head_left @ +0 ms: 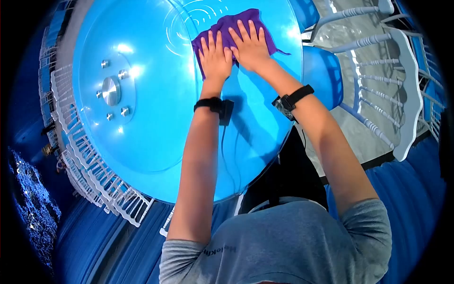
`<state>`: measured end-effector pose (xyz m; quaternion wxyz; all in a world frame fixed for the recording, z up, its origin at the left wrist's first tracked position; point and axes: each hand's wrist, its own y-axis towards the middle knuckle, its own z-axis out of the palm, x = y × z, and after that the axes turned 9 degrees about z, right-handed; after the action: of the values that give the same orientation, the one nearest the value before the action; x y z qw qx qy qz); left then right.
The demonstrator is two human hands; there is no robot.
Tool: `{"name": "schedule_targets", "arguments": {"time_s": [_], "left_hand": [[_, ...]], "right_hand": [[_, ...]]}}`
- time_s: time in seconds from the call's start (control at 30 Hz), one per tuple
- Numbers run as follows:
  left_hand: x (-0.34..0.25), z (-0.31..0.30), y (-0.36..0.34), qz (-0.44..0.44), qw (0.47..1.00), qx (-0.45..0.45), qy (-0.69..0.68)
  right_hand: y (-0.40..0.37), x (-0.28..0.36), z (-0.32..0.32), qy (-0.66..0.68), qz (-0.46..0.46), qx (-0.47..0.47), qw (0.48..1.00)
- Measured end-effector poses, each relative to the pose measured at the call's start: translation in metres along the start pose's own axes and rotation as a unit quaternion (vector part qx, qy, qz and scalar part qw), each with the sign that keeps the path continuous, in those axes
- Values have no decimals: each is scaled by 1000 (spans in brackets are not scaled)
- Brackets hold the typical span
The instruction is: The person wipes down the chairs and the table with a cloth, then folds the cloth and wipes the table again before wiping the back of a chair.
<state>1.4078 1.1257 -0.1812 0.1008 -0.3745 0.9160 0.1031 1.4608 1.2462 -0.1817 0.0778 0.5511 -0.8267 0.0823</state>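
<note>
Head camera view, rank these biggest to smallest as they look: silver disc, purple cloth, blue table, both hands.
1. Blue table
2. Purple cloth
3. Left hand and right hand, too alike to rank
4. Silver disc

Two hands (pixel 216 60), one cloth (pixel 230 24)

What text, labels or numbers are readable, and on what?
Grey shirt: one line of dark lettering on the front, too small and creased to quote reliably.
Black wrist straps: no legible text.
Purple cloth, blue table: no text visible.
No brand, number or sign readable.
</note>
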Motion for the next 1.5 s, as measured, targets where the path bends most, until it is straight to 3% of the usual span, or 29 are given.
{"name": "schedule_targets", "arguments": {"time_s": [0.23,0.43,0.57,0.67,0.83,0.97,1.13,1.23,1.33,1.5], "left_hand": [[6,-3,2,-21,998,42,-32],[-33,-13,-63,95,993,60,-39],[-89,-13,-134,115,987,95,-65],[-122,-19,-164,60,982,149,-98],[-121,-26,-143,47,983,133,-119],[-94,-26,-108,124,974,160,-103],[-64,-4,-41,178,980,83,-41],[-46,4,8,159,986,39,-34],[-44,14,33,77,996,35,-32],[-57,17,18,44,995,51,-76]], "right_hand": [[-4,-6,4,15,-11,-24,1000],[-90,-29,-2,103,-35,-73,991],[-181,-42,-16,113,-28,0,993],[-213,-52,-29,104,-30,60,992],[-196,-49,-26,81,-28,42,995],[-171,-50,-23,88,-15,34,995],[-91,-57,-12,99,-16,-30,994],[-28,-66,-6,94,-47,-60,993],[15,-77,-5,64,-83,-48,993],[1,-89,-10,84,-112,-17,990]]}}
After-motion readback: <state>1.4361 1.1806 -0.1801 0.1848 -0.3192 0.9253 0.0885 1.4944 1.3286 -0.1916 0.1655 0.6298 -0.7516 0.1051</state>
